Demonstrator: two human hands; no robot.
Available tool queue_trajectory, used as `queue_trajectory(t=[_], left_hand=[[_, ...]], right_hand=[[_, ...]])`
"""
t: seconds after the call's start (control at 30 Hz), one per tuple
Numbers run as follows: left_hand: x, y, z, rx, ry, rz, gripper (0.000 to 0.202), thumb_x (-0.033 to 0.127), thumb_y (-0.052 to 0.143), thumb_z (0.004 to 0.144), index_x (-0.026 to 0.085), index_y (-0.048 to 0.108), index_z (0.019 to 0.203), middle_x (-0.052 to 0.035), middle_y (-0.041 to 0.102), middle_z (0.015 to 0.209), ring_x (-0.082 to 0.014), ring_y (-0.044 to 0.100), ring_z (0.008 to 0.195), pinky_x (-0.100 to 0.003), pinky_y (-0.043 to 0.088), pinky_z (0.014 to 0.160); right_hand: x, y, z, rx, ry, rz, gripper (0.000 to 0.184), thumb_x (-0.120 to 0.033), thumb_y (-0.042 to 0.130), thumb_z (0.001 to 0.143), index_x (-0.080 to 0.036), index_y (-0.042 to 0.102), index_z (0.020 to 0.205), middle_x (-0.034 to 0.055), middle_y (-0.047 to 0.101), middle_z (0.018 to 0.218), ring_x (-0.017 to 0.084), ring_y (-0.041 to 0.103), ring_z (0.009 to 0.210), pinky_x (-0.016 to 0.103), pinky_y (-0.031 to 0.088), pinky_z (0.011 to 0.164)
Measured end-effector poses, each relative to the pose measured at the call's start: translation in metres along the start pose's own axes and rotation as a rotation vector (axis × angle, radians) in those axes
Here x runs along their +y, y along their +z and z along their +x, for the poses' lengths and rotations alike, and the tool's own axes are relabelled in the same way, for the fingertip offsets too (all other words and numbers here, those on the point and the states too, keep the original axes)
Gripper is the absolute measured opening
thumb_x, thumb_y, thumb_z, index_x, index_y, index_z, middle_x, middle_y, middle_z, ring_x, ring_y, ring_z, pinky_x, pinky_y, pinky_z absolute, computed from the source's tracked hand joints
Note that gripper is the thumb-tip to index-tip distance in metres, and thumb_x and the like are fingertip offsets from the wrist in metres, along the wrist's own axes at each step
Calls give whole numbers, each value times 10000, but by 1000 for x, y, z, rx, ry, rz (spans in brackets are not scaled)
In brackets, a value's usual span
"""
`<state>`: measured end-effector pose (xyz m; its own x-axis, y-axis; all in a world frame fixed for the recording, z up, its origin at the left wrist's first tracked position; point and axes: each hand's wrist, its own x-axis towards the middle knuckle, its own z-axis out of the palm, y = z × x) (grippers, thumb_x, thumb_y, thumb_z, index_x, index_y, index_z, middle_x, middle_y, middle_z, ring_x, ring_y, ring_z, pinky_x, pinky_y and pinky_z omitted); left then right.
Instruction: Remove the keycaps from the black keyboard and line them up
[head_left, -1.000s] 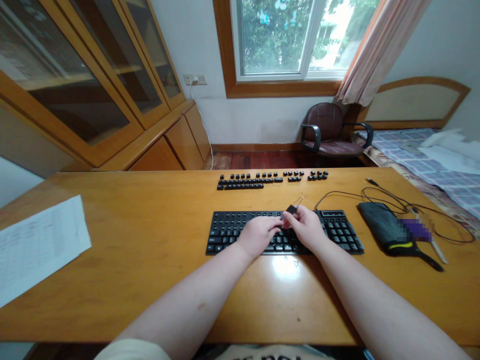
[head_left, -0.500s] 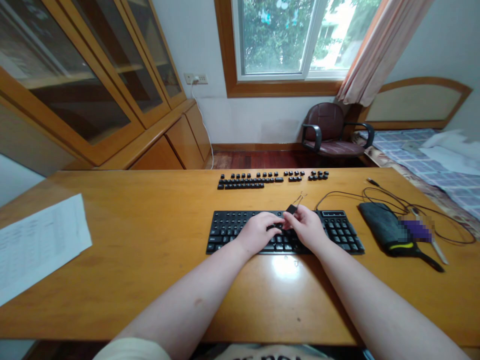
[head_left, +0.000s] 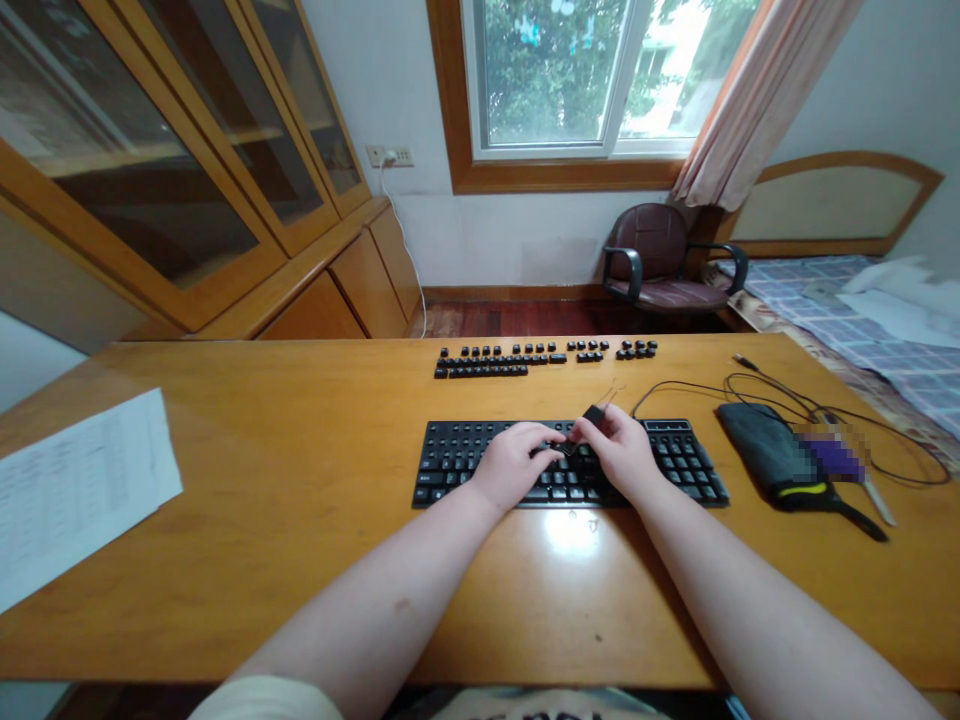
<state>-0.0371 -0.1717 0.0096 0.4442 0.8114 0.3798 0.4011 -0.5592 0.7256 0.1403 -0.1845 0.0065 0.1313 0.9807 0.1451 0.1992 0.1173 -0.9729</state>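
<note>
A black keyboard (head_left: 450, 462) lies in front of me on the desk, with bare spots in its upper rows. My right hand (head_left: 624, 452) is closed around a black-handled keycap puller (head_left: 595, 413), whose thin wires point up and away from the keys. Over the keyboard's middle, my left hand (head_left: 514, 462) has its thumb and index finger drawn together at a small black keycap (head_left: 568, 449), close to the right fingertips. The fingers partly cover that keycap. Loose black keycaps (head_left: 491, 371) stand in rows beyond the keyboard.
The wooden desk (head_left: 300, 520) carries printed papers (head_left: 82, 485) at the left. To the right lie a dark pouch (head_left: 757, 445), a purple item (head_left: 832, 458) partly blurred out, and a coiled cable (head_left: 795, 395). An office chair (head_left: 652, 250) stands beyond the desk.
My right hand has shifted slightly right and up, with the puller tilting further right. My left fingers have closed a little. The loose keycap rows are unchanged.
</note>
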Motion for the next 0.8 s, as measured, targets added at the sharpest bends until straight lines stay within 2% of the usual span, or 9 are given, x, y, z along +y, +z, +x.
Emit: queue_trajectory(t=[0.1, 0.2, 0.37, 0.43, 0.53, 0.67, 0.8], left_hand=[[0, -1, 1, 59, -118, -62, 199, 230, 691, 713, 204, 635, 902, -4, 667, 889, -144, 613, 842, -273, 496, 813], [-3, 0, 2, 61, -195, -129, 236, 249, 718, 677, 187, 594, 868, 1, 646, 846, -140, 608, 790, -268, 503, 749], [-7, 2, 2, 41, -200, -206, 258, 284, 736, 649, 181, 578, 827, 4, 627, 820, -140, 601, 773, -268, 494, 738], [-7, 2, 2, 19, -190, -228, 262, 286, 739, 644, 182, 583, 827, 5, 631, 823, -139, 601, 774, -267, 491, 741], [-6, 2, 2, -34, -176, -211, 252, 288, 747, 632, 187, 593, 803, 14, 634, 805, -141, 598, 767, -268, 483, 739], [-2, 0, 3, -41, -160, -196, 291, 288, 749, 636, 193, 590, 860, 12, 628, 818, -138, 598, 748, -269, 476, 733], [1, -1, 3, 2, -166, -157, 365, 297, 713, 683, 198, 565, 1001, -18, 603, 937, -138, 599, 765, -289, 474, 769]], right_hand=[[0, -5, 0, 9, -86, 41, 171, -357, 563, 803, -187, 572, 822, 36, 654, 738, 183, 639, 715, 336, 511, 722], [-2, -9, 0, -49, -205, -70, 137, -301, 504, 831, -198, 591, 847, 29, 630, 757, 181, 619, 744, 342, 493, 748], [-11, -14, 3, -270, -376, -312, 184, -236, 569, 780, -211, 640, 947, 53, 651, 900, 194, 609, 855, 333, 478, 793], [-13, -14, 5, -354, -396, -335, 219, -234, 594, 771, -219, 654, 981, 52, 662, 903, 187, 616, 846, 323, 482, 785], [-11, -15, 5, -402, -396, -350, 196, -247, 614, 771, -223, 680, 954, 44, 673, 852, 172, 625, 804, 306, 488, 760], [-8, -17, 4, -359, -374, -403, 172, -270, 631, 760, -217, 690, 913, 41, 685, 836, 168, 632, 774, 296, 491, 741], [-20, -20, 17, -141, -297, -501, 197, -319, 618, 760, -208, 682, 910, 51, 696, 884, 196, 635, 829, 326, 484, 777]])
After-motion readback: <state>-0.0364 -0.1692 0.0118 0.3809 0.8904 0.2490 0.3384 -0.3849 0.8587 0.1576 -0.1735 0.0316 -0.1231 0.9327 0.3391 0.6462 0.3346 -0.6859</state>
